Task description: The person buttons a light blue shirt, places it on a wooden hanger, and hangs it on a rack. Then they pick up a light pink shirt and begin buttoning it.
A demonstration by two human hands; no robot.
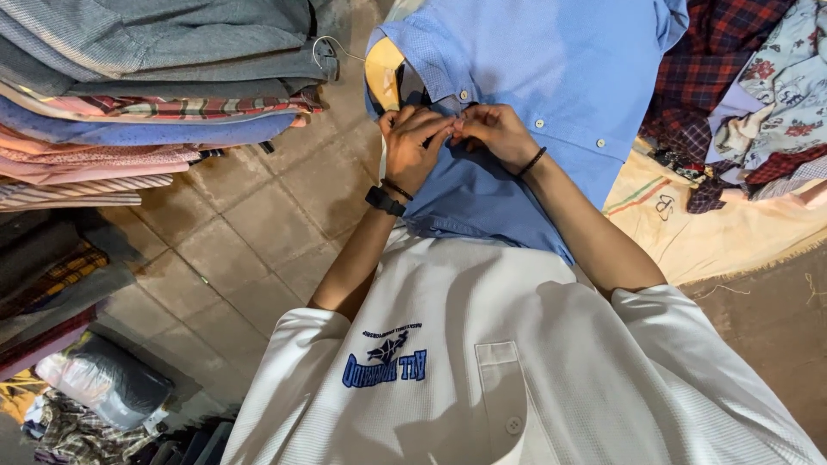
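A light blue button-up shirt point(551, 60) lies spread in front of me, its collar with a yellow inner band point(383, 73) toward the left. My left hand point(413, 142), with a black watch and a thin band on the wrist, pinches the shirt's front strip just below the collar. My right hand point(493, 129), with a black wrist band, grips the same strip right beside it, fingertips touching the left hand's. Both hands are closed on the fabric at a button spot; the button itself is hidden by my fingers. My white shirt fills the bottom of the view.
A tall stack of folded shirts point(146, 95) stands at the left, with a wire hanger hook point(327, 47) by it. Plaid and floral clothes point(741, 77) are heaped at the right on a cream cloth point(715, 232). Stone floor tiles point(250, 232) and wrapped bundles point(103, 379) lie lower left.
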